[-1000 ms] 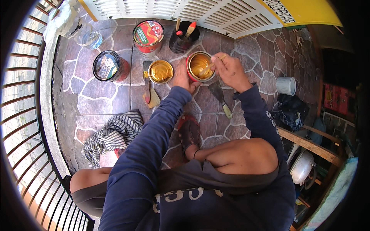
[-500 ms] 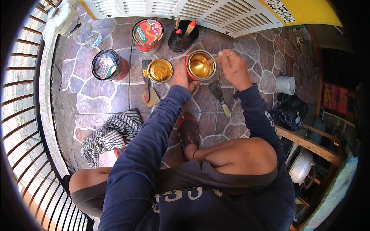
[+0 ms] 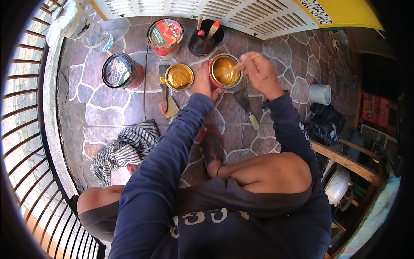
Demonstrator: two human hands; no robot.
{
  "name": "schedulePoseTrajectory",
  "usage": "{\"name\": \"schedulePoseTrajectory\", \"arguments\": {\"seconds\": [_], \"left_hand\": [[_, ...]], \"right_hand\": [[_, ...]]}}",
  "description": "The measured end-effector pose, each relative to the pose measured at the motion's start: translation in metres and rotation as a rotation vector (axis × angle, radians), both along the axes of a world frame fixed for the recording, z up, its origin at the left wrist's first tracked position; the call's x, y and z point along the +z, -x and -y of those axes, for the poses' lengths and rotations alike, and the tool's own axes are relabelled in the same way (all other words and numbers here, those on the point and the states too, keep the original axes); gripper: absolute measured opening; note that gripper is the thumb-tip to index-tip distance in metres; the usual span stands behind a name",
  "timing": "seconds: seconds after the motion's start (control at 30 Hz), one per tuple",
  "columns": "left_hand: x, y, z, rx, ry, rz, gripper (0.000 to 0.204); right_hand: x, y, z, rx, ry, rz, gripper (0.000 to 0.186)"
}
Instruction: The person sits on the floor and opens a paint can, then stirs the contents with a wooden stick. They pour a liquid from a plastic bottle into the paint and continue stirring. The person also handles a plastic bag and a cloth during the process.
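Observation:
A small red paint can [image 3: 211, 74], gold-coloured inside, stands on the tiled floor in front of me. My left hand [image 3: 204, 84] is closed around its left side, thumb at the near edge, steadying it. Pinched in my right hand [image 3: 260, 74] is a thin wooden stick [image 3: 236, 67], its lower end inside the can. Just left of my left hand lies the can's round golden lid [image 3: 179, 77]. A putty knife [image 3: 246, 108] with a pale handle rests below the can, near my right wrist.
Beyond stand a black cup [image 3: 199, 45] with brushes, a red-and-green can [image 3: 165, 41] and a dark-topped can [image 3: 120, 71]. A flat brush [image 3: 164, 88], wooden wedge [image 3: 172, 108] and striped cloth [image 3: 129, 149] lie left. A white vented panel [image 3: 241, 15] closes the far side.
The stick has shifted inside the can, and my right hand has moved slightly up and tilted with it. My left hand keeps its hold on the can.

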State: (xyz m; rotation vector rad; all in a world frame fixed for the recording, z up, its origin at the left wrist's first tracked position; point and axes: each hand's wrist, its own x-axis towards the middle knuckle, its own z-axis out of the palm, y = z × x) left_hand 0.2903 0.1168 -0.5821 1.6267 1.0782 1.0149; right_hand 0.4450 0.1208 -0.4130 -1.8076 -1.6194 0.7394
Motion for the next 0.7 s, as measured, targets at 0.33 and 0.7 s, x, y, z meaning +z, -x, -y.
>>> {"name": "schedulePoseTrajectory", "arguments": {"seconds": [0.33, 0.7], "left_hand": [[0.002, 0.001, -0.001, 0.007, 0.0, -0.022, 0.114], [0.003, 0.002, -0.002, 0.004, -0.012, -0.025, 0.115]], "right_hand": [[-0.001, -0.003, -0.003, 0.115, 0.186, 0.127, 0.028], [-0.022, -0.007, 0.015, -0.143, 0.107, -0.241, 0.032]]}}
